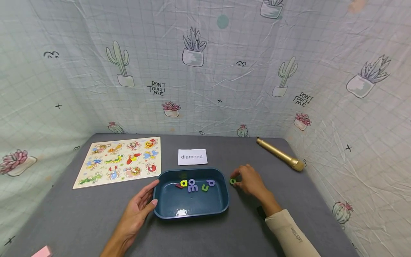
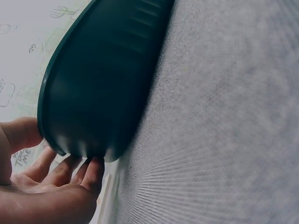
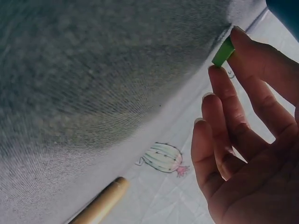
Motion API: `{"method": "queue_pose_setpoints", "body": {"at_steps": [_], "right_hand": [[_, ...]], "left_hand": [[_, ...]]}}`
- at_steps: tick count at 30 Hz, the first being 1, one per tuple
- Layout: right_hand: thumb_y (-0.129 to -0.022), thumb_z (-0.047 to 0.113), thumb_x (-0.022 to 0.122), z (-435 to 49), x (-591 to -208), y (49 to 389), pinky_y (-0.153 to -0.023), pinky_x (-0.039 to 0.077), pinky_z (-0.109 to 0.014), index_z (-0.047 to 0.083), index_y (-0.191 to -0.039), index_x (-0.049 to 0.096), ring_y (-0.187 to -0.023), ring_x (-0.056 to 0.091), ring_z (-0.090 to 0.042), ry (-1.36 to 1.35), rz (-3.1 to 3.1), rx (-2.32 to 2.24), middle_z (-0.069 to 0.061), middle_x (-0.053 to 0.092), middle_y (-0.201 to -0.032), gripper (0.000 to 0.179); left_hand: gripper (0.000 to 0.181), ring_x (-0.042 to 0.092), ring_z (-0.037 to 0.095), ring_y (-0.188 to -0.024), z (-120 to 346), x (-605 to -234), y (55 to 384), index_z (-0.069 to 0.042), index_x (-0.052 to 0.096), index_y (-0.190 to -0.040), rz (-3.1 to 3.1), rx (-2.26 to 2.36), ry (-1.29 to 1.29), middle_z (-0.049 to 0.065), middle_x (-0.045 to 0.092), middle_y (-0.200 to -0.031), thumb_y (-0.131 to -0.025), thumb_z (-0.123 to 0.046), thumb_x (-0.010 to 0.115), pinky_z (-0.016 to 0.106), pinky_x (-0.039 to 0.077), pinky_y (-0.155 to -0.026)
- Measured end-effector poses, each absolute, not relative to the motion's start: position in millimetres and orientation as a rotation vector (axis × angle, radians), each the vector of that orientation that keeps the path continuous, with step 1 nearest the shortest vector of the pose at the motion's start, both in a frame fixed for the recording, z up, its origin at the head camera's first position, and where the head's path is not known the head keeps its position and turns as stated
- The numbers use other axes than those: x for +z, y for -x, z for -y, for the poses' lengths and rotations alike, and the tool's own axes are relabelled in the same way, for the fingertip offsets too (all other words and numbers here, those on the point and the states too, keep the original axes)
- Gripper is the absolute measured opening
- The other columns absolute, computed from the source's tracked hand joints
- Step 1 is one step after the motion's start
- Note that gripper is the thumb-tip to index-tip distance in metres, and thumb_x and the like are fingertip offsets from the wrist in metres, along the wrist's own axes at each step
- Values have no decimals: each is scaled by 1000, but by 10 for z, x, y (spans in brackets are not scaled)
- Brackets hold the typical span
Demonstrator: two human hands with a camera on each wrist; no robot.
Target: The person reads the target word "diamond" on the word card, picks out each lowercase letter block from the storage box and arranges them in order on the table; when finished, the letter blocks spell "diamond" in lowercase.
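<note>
My right hand (image 1: 252, 181) pinches a green letter piece (image 1: 232, 181) between thumb and fingertip, just right of the dark blue tray (image 1: 189, 215). In the right wrist view the green letter piece (image 3: 223, 52) shows edge-on, with the other fingers spread. My left hand (image 1: 136, 210) rests against the tray's left end; the thumb and fairly straight fingers touch its outside in the left wrist view. Inside the tray lie a yellow letter (image 1: 183, 183), several purple letters (image 1: 192, 188), a green letter (image 1: 205, 187) and a partly covered red piece (image 1: 179, 186).
Behind the tray lies a white card (image 1: 192, 157) reading "diamond". A wooden puzzle board (image 1: 120, 160) with insect pictures is at the back left. At the back right rests a gold microphone-like rod (image 1: 279, 154). A pink block (image 1: 42, 252) shows at the near left edge.
</note>
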State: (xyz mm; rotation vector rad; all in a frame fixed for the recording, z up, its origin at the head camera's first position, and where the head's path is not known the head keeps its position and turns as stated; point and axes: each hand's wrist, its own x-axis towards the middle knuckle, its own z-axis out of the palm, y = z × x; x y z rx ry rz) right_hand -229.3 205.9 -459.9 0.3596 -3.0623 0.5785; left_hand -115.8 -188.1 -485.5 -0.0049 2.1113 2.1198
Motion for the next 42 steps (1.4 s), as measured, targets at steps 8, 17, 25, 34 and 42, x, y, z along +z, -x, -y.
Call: {"method": "queue_pose_setpoints", "body": {"at_steps": [8, 17, 25, 34, 42], "right_hand": [[-79, 9, 94, -2063, -4630, 2317, -95, 57, -51, 19, -100, 84, -110, 63, -27, -361, 3061, 529, -2, 76, -110, 26], [-84, 20, 92, -1909, -4359, 2167, -84, 57, -46, 21, -108, 83, -106, 62, -24, -392, 2923, 611, -2, 74, -113, 26], [-81, 21, 94, -1585, -4150, 1974, -80, 57, -40, 20, -106, 82, -99, 65, -23, -545, 2753, 679, 0, 76, -107, 28], [-83, 22, 93, -1199, -4202, 1810, -84, 58, -37, 21, -109, 82, -101, 61, -17, -675, 2756, 782, 5, 75, -109, 28], [-86, 22, 91, -909, -4325, 1804, -86, 55, -35, 18, -113, 82, -101, 57, -15, -755, 2791, 812, 1, 75, -109, 29]], "left_hand": [[62, 21, 23, -164, 1887, -4858, 1170, -20, 38, -164, -2097, 2124, 7, 4, 31, -174, -107, -13, 63, 3, 32, -111], [62, 22, 22, -164, 1888, -4859, 1177, -21, 38, -164, -2093, 2120, 42, 3, 31, -174, -108, -13, 62, 53, 13, -134], [61, 22, 22, -164, 1889, -4869, 1172, -22, 38, -164, -2114, 2107, 33, 3, 31, -174, -108, -14, 63, 15, 29, -125], [61, 22, 24, -163, 1883, -4884, 1164, -20, 39, -163, -2110, 2131, 11, 5, 32, -174, -107, -15, 64, -1, 31, -105], [62, 25, 22, -160, 1889, -4913, 1159, -18, 40, -163, -2122, 2149, -37, 6, 33, -173, -107, -15, 64, 0, 32, -107]]}}
